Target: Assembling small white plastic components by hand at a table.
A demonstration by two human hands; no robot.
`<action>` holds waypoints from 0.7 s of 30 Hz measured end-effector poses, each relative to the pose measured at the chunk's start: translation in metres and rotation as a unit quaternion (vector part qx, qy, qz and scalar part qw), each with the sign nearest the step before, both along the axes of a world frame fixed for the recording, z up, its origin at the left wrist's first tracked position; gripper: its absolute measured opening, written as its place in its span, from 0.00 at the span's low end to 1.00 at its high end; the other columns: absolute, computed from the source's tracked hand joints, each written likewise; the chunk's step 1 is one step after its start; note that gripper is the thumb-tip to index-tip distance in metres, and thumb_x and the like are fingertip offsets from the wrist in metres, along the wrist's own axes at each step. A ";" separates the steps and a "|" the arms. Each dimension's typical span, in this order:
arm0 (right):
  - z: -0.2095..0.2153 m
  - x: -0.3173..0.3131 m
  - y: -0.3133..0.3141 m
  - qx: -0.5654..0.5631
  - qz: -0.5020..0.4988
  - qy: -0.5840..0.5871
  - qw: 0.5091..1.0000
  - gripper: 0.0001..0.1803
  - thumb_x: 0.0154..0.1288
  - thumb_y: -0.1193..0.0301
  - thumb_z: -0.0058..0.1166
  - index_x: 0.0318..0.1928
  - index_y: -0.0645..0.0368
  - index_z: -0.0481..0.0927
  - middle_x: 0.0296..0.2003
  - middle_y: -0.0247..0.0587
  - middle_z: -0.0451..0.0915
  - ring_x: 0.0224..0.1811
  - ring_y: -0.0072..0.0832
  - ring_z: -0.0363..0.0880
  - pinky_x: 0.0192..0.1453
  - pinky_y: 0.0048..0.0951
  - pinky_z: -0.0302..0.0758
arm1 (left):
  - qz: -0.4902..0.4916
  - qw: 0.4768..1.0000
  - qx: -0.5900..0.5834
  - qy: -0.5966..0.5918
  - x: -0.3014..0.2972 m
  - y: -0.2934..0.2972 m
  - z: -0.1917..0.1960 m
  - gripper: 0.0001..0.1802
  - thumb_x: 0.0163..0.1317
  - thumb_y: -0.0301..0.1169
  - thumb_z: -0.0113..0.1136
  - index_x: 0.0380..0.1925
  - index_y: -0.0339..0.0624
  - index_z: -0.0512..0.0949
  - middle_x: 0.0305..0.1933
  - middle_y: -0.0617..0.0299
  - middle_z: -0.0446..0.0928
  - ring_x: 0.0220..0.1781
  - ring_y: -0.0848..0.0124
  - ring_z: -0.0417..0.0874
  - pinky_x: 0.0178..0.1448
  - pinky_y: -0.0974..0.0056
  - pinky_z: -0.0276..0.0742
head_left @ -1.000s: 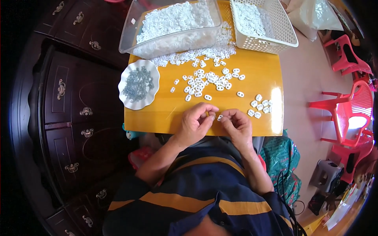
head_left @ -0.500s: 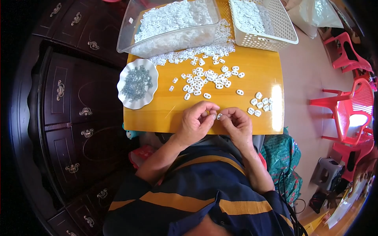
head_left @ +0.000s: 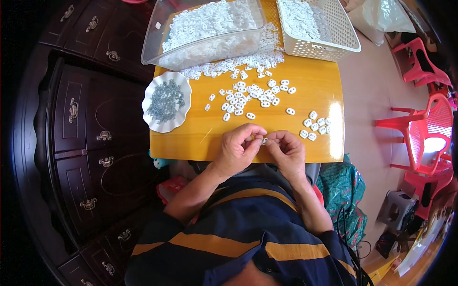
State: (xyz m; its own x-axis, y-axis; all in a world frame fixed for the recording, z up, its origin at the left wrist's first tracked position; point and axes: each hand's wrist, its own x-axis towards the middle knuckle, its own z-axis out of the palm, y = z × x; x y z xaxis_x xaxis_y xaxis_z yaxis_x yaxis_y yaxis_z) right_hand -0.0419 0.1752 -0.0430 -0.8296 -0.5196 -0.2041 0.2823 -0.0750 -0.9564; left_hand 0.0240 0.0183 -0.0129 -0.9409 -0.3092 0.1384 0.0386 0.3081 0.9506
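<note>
Close to the table's front edge, my left hand (head_left: 238, 145) and my right hand (head_left: 289, 151) meet fingertip to fingertip. Between them is a small white plastic piece (head_left: 265, 141), pinched from both sides; the fingers partly cover it. Whether a second tiny part is in my left fingertips is too small to tell. Just beyond my hands lie loose white oval pieces with two dark holes (head_left: 251, 116). To the right sits a small group of white pieces with dark markings (head_left: 312, 137). A scalloped white dish (head_left: 185, 107) at the left holds many tiny grey-blue parts (head_left: 164, 102).
At the back of the wooden table (head_left: 186, 145) stand a clear plastic bin (head_left: 205, 50) and a perforated cream basket (head_left: 312, 50), both full of white pieces. More pieces spill in front of the bin. Dark drawers (head_left: 71, 128) flank the left; red chairs (head_left: 415, 136) stand right.
My fingers have shifted only slightly around the small white piece. Both hands stay together in the same place, and the loose pieces lie as before.
</note>
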 end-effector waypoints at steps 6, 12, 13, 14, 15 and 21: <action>0.001 0.000 0.000 0.006 0.000 0.000 1.000 0.04 0.70 0.79 0.61 0.44 0.64 0.83 0.32 0.24 0.81 0.34 0.09 0.76 0.39 0.15 0.74 | 0.001 1.000 -0.014 0.004 -0.001 0.001 0.001 0.12 0.62 0.14 0.61 0.44 0.37 0.80 0.30 0.62 0.81 0.27 0.80 0.81 0.31 0.72 0.75; 0.006 -0.002 0.001 0.004 0.012 -0.013 1.000 0.04 0.71 0.78 0.61 0.43 0.65 0.83 0.32 0.24 0.80 0.33 0.09 0.75 0.37 0.14 0.72 | -0.006 0.999 0.033 -0.010 0.002 -0.001 0.002 0.15 0.61 0.14 0.62 0.48 0.38 0.80 0.33 0.63 0.80 0.28 0.80 0.80 0.32 0.72 0.76; 0.007 -0.002 0.001 -0.009 0.007 -0.027 1.000 0.04 0.71 0.78 0.61 0.44 0.64 0.83 0.32 0.24 0.80 0.33 0.09 0.74 0.38 0.14 0.72 | -0.006 0.999 0.031 -0.010 0.003 -0.004 0.003 0.15 0.61 0.14 0.62 0.48 0.38 0.80 0.33 0.63 0.80 0.28 0.80 0.80 0.32 0.72 0.76; 0.007 -0.003 0.002 -0.021 0.000 -0.039 0.999 0.04 0.71 0.78 0.61 0.44 0.64 0.82 0.33 0.24 0.80 0.33 0.09 0.74 0.38 0.14 0.71 | -0.001 0.999 0.031 -0.018 0.004 -0.007 0.003 0.16 0.61 0.14 0.62 0.49 0.38 0.80 0.34 0.64 0.80 0.28 0.80 0.80 0.32 0.72 0.76; 0.006 -0.004 0.003 -0.022 -0.001 -0.039 0.999 0.04 0.71 0.78 0.61 0.44 0.64 0.82 0.33 0.24 0.80 0.33 0.09 0.74 0.38 0.14 0.71 | 0.003 0.999 0.030 -0.026 0.006 -0.010 0.002 0.17 0.61 0.14 0.62 0.50 0.38 0.80 0.36 0.64 0.80 0.28 0.81 0.80 0.32 0.72 0.76; 0.009 -0.006 0.004 -0.049 -0.017 -0.060 0.997 0.04 0.71 0.77 0.61 0.44 0.60 0.82 0.33 0.26 0.82 0.31 0.12 0.78 0.37 0.16 0.74 | 0.039 0.979 -0.200 -0.031 -0.008 -0.034 0.005 0.15 0.63 0.20 0.64 0.51 0.39 0.81 0.38 0.56 0.81 0.32 0.65 0.84 0.34 0.63 0.80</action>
State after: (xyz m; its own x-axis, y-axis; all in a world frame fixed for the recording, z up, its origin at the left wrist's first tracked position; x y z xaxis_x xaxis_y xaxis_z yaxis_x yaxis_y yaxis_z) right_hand -0.0474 0.1794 -0.0343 -0.8199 -0.5136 -0.2529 0.3897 -0.1772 -0.9037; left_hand 0.0160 -0.0159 -0.0074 -0.9272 -0.3125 0.2063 -0.0533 0.6556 0.7532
